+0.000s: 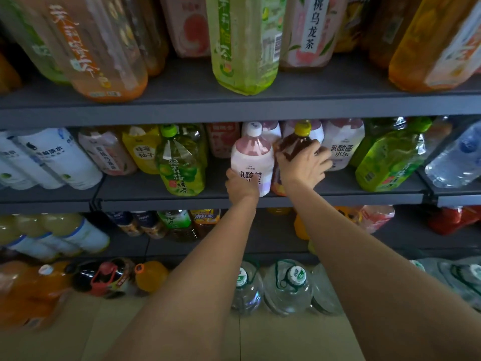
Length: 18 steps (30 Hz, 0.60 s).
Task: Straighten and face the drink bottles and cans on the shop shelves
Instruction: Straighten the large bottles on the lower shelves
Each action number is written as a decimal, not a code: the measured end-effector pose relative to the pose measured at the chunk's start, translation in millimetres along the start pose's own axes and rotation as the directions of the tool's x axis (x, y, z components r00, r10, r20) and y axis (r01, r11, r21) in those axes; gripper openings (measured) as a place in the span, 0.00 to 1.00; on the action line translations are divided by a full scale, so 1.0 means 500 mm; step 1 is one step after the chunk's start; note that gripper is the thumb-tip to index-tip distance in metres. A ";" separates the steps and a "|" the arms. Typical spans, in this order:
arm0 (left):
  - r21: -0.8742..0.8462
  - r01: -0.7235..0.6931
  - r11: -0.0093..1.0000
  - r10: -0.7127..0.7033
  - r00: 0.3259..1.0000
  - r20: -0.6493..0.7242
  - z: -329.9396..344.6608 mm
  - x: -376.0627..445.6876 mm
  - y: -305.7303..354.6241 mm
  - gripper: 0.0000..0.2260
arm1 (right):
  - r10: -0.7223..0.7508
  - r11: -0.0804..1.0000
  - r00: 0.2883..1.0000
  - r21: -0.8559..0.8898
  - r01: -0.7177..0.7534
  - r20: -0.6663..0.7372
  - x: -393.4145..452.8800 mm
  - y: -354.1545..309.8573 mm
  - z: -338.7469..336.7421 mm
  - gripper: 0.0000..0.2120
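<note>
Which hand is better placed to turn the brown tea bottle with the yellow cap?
Right. The right hand already wraps the brown tea bottle at its shoulder, while the left hand grips the base of the pink-and-white bottle beside it.

Right hand point(303, 165) hides brown bottle point(295, 142) (label unreadable).
</note>
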<state>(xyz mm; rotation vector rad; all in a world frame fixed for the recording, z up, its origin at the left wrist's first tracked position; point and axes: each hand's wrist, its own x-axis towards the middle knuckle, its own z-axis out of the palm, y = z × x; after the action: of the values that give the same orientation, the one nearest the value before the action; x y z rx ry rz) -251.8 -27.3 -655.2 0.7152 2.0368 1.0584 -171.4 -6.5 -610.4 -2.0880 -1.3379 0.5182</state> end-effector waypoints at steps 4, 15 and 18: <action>-0.015 -0.005 1.000 0.005 1.000 0.010 0.001 0.006 0.001 0.28 | 0.062 0.994 0.993 0.081 -0.070 0.099 0.031 -0.022 0.008 0.35; -0.030 -0.090 0.996 0.091 0.995 0.044 -0.009 0.025 -0.016 0.30 | 0.162 0.922 0.965 0.317 -0.223 0.207 0.057 -0.020 0.000 0.23; -0.018 -0.090 0.996 0.091 0.995 0.031 -0.006 0.026 -0.015 0.31 | 0.161 0.925 0.967 0.311 -0.218 0.198 0.053 -0.013 -0.005 0.23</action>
<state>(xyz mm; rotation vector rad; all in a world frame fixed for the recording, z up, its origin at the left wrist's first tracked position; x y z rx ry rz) -262.8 -22.7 -665.1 0.8175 1.9818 1.1074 -163.3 19.1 -604.5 -1.9328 -1.0535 0.9548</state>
